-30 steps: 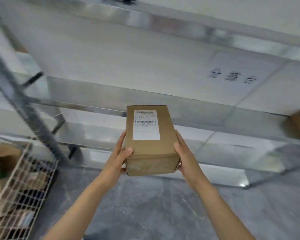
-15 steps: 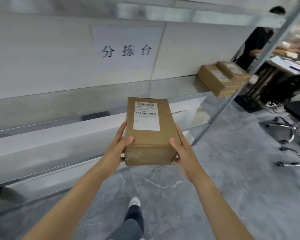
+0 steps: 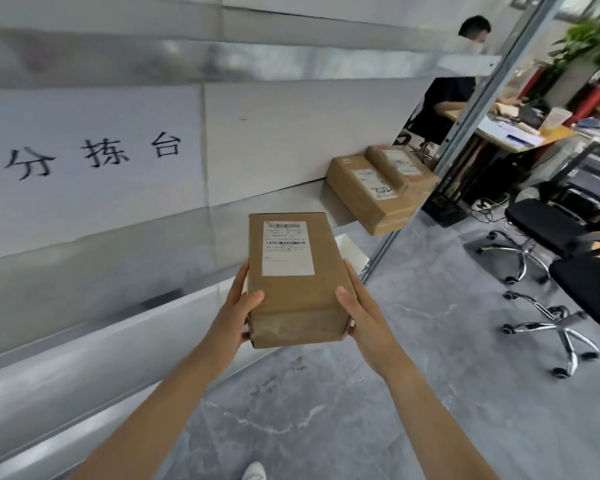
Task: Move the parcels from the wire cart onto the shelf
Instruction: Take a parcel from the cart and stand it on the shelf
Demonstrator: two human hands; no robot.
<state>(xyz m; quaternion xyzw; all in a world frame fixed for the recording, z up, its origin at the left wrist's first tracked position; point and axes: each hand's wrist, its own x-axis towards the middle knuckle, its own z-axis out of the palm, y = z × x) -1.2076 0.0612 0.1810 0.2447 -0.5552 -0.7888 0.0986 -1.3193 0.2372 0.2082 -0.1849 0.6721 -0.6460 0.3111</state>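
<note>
I hold a brown cardboard parcel (image 3: pixel 293 289) with a white shipping label on top, out in front of me at chest height. My left hand (image 3: pixel 234 313) grips its left side and my right hand (image 3: pixel 361 313) grips its right side. The metal shelf (image 3: pixel 118 258) runs along the left, its surface just beyond the parcel. At the shelf's far right end lies a larger brown box (image 3: pixel 371 195) with a smaller parcel (image 3: pixel 394 164) stacked on top. The wire cart is out of view.
A white sign with black characters (image 3: pixel 90 157) hangs behind the shelf. A shelf upright (image 3: pixel 465 116) stands at the right end. Beyond it a person in black (image 3: pixel 444 98) sits at a desk (image 3: pixel 520 133). Black office chairs (image 3: pixel 548 230) stand on the grey floor at right.
My view has swung right along the shelf, from the wire cart to the shelf's right end. The stacked boxes have come nearer. Both hands keep the same hold on the parcel.
</note>
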